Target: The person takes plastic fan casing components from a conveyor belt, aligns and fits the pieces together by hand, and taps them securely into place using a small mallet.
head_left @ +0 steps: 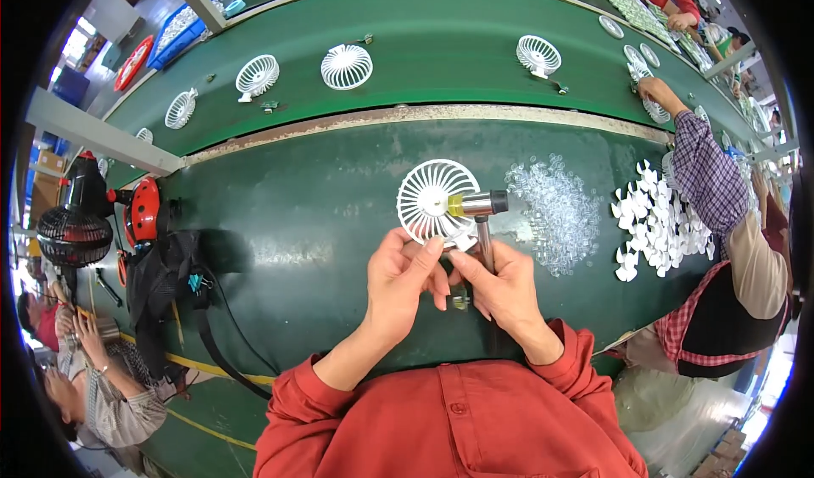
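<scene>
A round white fan guard (417,191) with radial slats is in front of me over the green bench. My left hand (405,276) is closed on its lower edge, thumb on top. My right hand (502,287) is wrapped round the handle of a small hammer (480,203), and its thumb also reaches the guard's lower tab. The hammer head has a clear yellow face, a metal body and a black end; the yellow face lies over the guard's middle. Just below my fingers hangs a small greenish part (460,297), mostly hidden.
Right of the hammer lie many small clear plastic pieces (555,215), then a heap of white fan blades (657,223). Beyond the bench a green conveyor belt (441,50) carries several white guards. A co-worker's hand (661,95) reaches there. A black fan (75,236) and black bag (165,283) stand left.
</scene>
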The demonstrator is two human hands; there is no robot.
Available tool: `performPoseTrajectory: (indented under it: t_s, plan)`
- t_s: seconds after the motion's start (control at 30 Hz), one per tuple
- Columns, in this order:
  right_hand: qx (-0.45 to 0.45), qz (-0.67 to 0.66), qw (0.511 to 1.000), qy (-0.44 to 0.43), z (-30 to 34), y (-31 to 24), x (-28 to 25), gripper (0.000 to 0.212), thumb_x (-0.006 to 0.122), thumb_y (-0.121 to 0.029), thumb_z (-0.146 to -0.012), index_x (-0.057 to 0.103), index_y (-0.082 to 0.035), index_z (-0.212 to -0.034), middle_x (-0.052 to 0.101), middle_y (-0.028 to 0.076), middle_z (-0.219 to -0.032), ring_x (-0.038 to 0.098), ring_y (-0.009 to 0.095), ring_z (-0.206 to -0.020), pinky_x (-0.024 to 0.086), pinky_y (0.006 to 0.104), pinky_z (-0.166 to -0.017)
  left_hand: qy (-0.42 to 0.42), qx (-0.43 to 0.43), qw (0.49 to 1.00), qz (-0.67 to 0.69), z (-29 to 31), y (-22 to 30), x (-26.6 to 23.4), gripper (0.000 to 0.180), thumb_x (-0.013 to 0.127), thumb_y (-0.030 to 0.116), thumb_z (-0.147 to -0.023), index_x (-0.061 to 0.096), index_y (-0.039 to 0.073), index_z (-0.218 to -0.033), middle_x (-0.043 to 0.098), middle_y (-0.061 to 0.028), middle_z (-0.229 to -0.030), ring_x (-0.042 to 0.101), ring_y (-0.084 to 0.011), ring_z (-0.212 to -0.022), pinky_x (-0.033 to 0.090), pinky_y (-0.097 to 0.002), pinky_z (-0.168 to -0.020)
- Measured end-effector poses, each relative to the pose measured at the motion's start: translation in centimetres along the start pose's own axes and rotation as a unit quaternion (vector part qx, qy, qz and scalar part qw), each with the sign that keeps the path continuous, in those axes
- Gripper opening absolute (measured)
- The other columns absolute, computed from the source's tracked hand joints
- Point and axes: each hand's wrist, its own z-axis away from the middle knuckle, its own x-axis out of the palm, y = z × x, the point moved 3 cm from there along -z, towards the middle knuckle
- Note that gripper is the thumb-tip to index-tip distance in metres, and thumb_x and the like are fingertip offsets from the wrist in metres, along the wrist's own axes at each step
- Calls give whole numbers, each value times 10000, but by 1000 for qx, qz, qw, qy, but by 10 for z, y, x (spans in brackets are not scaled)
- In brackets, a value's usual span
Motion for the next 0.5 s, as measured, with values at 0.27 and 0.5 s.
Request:
performPoseTrajectory:
  t_s: [0.27, 0.5]
  plan:
    - [93, 9, 993, -73, 5, -11, -16, 132, 677, -94, -905, 677, 25, -961, 642, 18, -666, 437, 18, -424, 289, 193, -349, -24, 15, 997, -77, 6, -1, -3, 368, 550, 242, -1004, 374, -30, -1178, 618, -128, -871, 625, -165, -599, 513, -271, -449]
    - [2, 90, 994, -55, 15, -4, -15, 157, 675, -108, -909, 691, 37, -970, 630, 10, -648, 558, 42, -614, 415, 231, -526, -69, -56, 994, 64, 6, 3, 0, 445, 494, 353, -1020, 352, -27, -1202, 596, -192, -1027, 654, -216, -647, 565, -322, -494]
